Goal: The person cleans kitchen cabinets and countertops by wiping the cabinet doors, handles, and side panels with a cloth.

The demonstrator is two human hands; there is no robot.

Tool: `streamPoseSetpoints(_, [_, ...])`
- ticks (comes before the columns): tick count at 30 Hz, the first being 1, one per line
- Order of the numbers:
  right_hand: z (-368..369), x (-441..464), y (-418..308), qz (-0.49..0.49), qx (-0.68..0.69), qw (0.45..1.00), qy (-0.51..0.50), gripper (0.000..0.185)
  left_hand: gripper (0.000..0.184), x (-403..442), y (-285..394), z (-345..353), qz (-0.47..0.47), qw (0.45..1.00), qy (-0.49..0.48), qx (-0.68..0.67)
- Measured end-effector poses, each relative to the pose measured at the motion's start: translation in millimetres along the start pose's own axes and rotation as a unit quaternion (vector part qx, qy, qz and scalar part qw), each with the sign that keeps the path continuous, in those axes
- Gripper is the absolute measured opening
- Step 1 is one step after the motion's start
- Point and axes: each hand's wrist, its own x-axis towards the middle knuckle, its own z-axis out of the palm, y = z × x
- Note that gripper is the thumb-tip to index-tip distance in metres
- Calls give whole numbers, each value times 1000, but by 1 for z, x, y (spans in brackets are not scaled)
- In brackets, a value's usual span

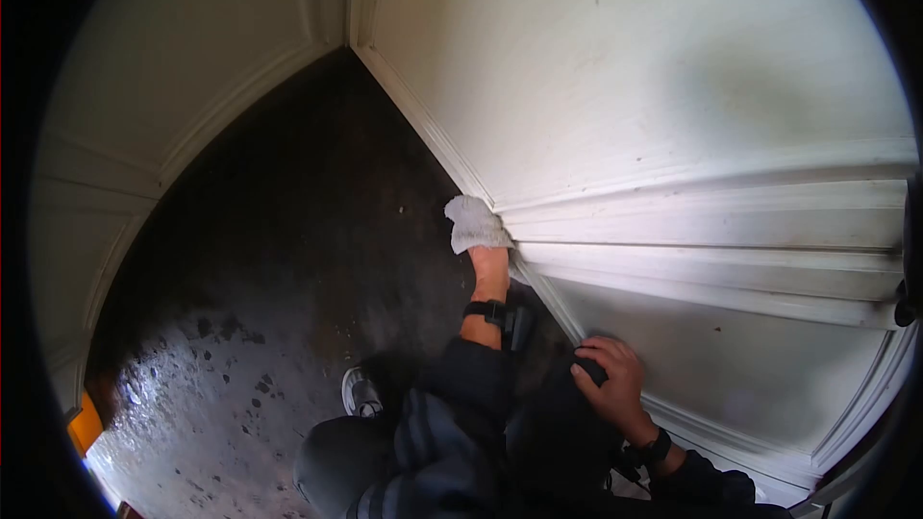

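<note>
My left hand (489,257) reaches forward with a pale grey-white cloth (474,222). The cloth covers most of the hand, so the fingers are hidden. It touches the bottom edge of the white panelled wall (673,86), beside a moulded vertical strip. My right hand (615,383) rests on my dark-clothed knee (562,404), close to the wall, its fingers laid over the knee and holding nothing. Dark bands circle both wrists.
Dark, worn floor (279,231) with scuffs and spots lies left of the wall. A second white panelled surface (192,58) meets it at a corner ahead. A shoe (360,392) is near my left leg, and something orange (86,422) stands at the lower left.
</note>
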Motion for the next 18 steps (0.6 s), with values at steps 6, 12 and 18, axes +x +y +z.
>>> streamPoseSetpoints(6, [5, 13, -15, -38, 5, 999, -10, 20, 23, 17, -214, 49, 195, 742, -60, -639])
streamPoseSetpoints(12, [10, 15, -16, -58, 9, 998, -24, 22, 21, 7, -256, 70, -41, 480, -68, -873])
streamPoseSetpoints(18, [12, 3, -2, -57, 14, 998, -21, 21, 42, -20, -259, 13, -250, 146, 9, -957])
